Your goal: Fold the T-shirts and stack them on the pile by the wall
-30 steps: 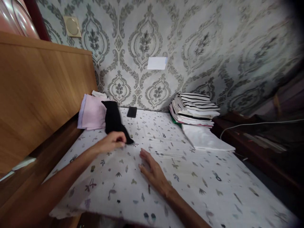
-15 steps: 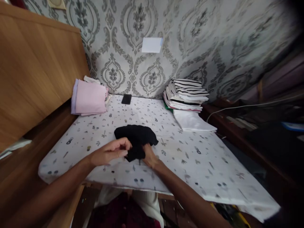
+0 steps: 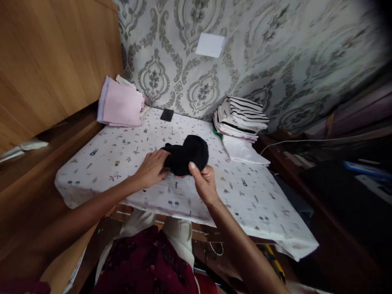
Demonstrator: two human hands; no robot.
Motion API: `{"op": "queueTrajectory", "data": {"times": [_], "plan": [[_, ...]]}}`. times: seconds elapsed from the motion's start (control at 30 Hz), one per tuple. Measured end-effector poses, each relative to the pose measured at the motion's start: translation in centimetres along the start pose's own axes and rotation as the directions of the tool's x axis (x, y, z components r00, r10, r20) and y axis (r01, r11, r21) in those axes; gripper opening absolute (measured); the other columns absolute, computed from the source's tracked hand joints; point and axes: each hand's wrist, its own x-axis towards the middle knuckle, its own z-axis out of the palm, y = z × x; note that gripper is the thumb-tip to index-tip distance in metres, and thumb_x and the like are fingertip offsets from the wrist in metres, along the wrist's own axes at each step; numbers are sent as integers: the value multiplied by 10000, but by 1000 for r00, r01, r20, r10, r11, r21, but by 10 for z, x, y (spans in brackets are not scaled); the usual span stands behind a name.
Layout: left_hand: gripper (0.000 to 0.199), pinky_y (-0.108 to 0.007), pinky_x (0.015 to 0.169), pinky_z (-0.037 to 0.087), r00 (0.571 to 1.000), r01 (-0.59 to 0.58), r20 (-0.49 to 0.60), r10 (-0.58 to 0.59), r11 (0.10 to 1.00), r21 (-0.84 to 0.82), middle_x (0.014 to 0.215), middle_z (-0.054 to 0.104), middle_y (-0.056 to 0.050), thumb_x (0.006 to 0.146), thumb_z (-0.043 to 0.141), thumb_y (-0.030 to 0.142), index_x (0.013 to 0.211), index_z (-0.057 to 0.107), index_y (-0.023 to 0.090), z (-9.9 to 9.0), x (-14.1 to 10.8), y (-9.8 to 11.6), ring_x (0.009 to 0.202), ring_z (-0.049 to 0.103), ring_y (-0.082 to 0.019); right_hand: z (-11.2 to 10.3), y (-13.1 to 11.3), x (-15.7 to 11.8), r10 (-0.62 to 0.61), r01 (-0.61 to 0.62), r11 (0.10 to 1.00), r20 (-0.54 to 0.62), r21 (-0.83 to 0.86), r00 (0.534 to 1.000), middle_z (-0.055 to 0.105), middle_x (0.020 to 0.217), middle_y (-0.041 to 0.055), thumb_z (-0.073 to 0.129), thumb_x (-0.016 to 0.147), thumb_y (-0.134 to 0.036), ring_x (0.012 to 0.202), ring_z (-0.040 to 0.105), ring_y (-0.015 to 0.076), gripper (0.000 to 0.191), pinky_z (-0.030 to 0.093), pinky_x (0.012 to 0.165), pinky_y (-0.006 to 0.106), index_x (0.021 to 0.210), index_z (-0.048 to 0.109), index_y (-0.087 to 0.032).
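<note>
A bunched black cloth [image 3: 192, 153] is held just above the patterned white sheet [image 3: 122, 163] on the table. My right hand [image 3: 206, 181] grips its near right side, thumb on top and fingers curled beneath. At the cloth's left end is my left hand [image 3: 152, 168], its fingers closed around the edge and partly hidden by the fabric. The right part of the cloth is folded over into a rounded shape.
Folded pink cloth [image 3: 122, 104] lies at the back left beside a wooden panel [image 3: 61, 61]. A small black object [image 3: 167, 114] rests near the wall. A stack of folded clothes [image 3: 241, 116] and white cloth [image 3: 245, 151] are at the back right.
The black cloth has been raised and gathered, its right part folded over. My right hand has come out from under it to its right side; my left hand has closed on its left end.
</note>
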Motion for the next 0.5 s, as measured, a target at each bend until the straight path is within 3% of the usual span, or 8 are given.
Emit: {"op": "queueTrajectory", "data": {"times": [0.13,0.23,0.3,0.37,0.43,0.5], "plan": [[426,-489,971,443,989,19,-151,9,984,180,1239,589,-140,787,556,113,1210,552,167,-7,14,9,1169,524,-324,-11,-36,-8,-7,20,996,-151,87,989,657,570,30,528,919,-682,552,644,199,534,566,594,356,648,665,-243],[428,-466,944,450,972,33,-236,7,985,167,1273,573,-139,801,547,119,1225,549,176,-13,30,10,1162,518,-312,-18,-58,-10,-66,94,987,-205,132,976,671,604,26,504,939,-671,608,687,213,501,576,588,354,723,686,-257],[337,-422,874,471,962,80,-264,-72,997,22,1166,622,-112,814,523,127,1142,572,187,-14,41,7,1064,570,-277,-22,-73,-11,-110,148,976,-226,158,968,688,638,17,521,941,-653,649,709,221,456,584,595,356,785,702,-265],[184,-365,784,476,959,134,-219,-179,970,-204,925,659,-57,825,490,140,978,577,194,-15,50,-1,873,615,-223,-24,-87,-10,-163,217,959,-268,183,949,706,666,6,577,919,-637,658,718,216,406,584,582,347,805,702,-269],[87,-326,725,465,955,161,-163,-246,897,-411,726,622,-2,823,481,160,869,540,204,-19,56,-11,712,600,-178,-26,-102,-9,-227,302,929,-317,212,921,715,675,-10,644,890,-605,646,722,202,358,572,565,323,790,697,-266],[39,-310,716,473,958,128,-141,-251,811,-571,665,589,25,829,509,212,864,523,210,-27,56,-17,661,584,-157,-28,-113,-9,-276,372,900,-362,228,890,721,681,-18,673,884,-566,652,732,190,328,561,565,301,774,696,-258]]}}
